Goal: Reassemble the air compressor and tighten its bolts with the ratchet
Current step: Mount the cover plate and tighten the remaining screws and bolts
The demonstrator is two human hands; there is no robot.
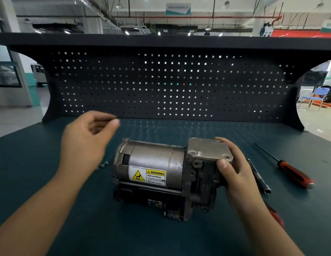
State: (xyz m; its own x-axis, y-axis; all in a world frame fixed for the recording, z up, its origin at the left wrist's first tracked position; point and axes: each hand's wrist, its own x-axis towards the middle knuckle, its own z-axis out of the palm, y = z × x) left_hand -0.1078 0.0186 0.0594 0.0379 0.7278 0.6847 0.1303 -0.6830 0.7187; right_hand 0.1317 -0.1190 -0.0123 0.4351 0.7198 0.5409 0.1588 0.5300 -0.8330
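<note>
The air compressor [157, 163] lies on its side in the lower middle of the frame, on the green counter [161, 237], with its motor can to the left and its cast head to the right. The right hand [234, 170] grips the flat cover plate [207, 148] on top of that head, thumb on the near corner and fingers curled round the far edge. The plate's corner holes look empty.

The left hand [87, 137] hangs above the counter in the left middle of the frame, fingers curled and thumb close to the forefinger. It is blurred, so I cannot tell whether it pinches anything. A few small bolts [101, 165] lie on the counter just left of the motor can.

The unit looks like heavy, rigid metal, and its round can would probably roll. The angular head seems the better place to steady it, and the smooth can with the warning label [148, 175] the worse. The bolts are tiny and likely to slip or scatter.

To the right, a slim metal socket tool [260, 182] lies partly behind the right hand, and a red-handled screwdriver [294, 174] lies beyond it.
</note>
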